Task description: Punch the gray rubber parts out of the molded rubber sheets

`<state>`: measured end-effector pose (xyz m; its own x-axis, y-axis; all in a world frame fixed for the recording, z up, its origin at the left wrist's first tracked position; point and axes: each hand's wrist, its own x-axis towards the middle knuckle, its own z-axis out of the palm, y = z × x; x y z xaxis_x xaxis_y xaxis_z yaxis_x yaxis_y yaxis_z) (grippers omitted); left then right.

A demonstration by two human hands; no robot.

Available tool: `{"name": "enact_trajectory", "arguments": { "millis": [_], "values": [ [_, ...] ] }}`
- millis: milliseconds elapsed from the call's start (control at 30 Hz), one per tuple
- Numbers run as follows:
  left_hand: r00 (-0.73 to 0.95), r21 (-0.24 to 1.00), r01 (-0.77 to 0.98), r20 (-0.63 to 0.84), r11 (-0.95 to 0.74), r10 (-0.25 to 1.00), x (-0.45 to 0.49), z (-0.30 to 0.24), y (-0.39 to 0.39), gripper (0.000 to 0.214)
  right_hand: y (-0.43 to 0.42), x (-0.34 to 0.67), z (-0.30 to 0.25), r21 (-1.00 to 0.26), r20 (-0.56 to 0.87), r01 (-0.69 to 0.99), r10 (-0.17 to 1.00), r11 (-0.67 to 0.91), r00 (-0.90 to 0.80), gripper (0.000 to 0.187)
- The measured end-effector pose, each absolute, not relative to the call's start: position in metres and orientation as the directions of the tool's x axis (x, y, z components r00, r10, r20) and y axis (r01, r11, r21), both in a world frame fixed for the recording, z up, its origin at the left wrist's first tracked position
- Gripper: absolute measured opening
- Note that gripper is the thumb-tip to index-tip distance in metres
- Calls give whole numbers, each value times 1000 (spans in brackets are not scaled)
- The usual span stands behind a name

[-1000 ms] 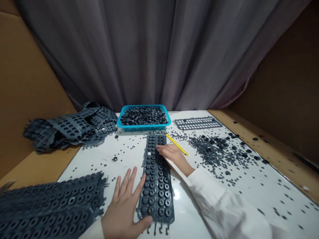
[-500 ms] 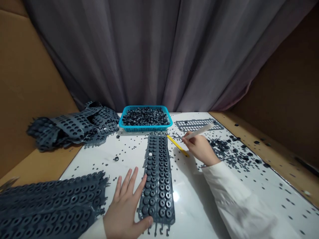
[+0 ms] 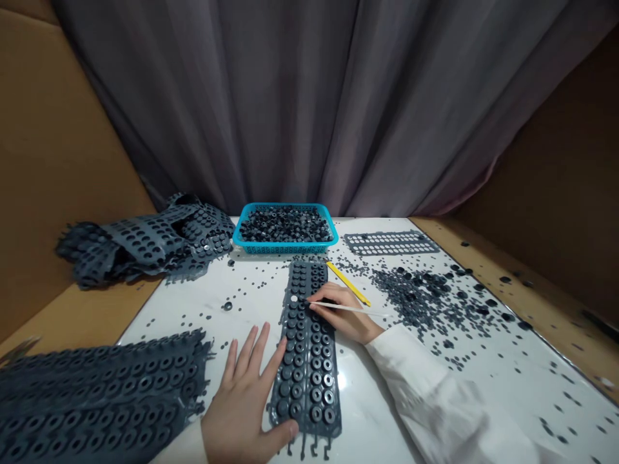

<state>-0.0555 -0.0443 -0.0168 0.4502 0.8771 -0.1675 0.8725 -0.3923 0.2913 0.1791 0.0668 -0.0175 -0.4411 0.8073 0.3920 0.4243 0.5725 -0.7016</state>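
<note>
A dark rubber sheet (image 3: 306, 361) with rows of raised round, ring-like parts lies lengthwise in front of me on the white table. My left hand (image 3: 251, 393) rests with fingers spread at its near left edge, the thumb and fingertips touching it. In my right hand (image 3: 343, 312) a thin whitish stick (image 3: 351, 309) is pinched, its tip over the upper middle of the sheet. One spot (image 3: 294, 298) in the sheet's left rows shows white. What the stick's tip touches is partly hidden by the fingers.
A blue basket (image 3: 285, 245) full of small dark parts stands at the back. More unpunched-looking sheets (image 3: 97, 399) lie front left, crumpled holed sheets (image 3: 145, 245) back left. A yellow strip (image 3: 348, 283), a flat holed sheet (image 3: 391, 242) and scattered dark bits (image 3: 420, 296) are to the right.
My right hand has moved left and nearer, from beside the yellow strip onto the sheet, and the stick now points left over it. My left hand has stayed put.
</note>
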Motion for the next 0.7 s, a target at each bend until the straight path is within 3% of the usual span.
{"name": "enact_trajectory", "arguments": {
  "millis": [233,433,533,700],
  "values": [
    [445,295,874,-169,-386,880,-55,-16,-44,86,69,179,-16,-507,490,464,685,727,-539,16],
    [445,297,873,-164,-386,880,-54,-15,-45,86,73,177,-22,-346,448,559,656,754,-608,18],
    [436,288,880,-168,-379,884,-54,-15,-45,86,78,182,-24,-316,510,646,698,695,-502,21],
    [430,282,883,-165,-375,888,-54,-15,-45,87,89,211,-15,-354,500,844,844,403,-193,14]
  ]
}}
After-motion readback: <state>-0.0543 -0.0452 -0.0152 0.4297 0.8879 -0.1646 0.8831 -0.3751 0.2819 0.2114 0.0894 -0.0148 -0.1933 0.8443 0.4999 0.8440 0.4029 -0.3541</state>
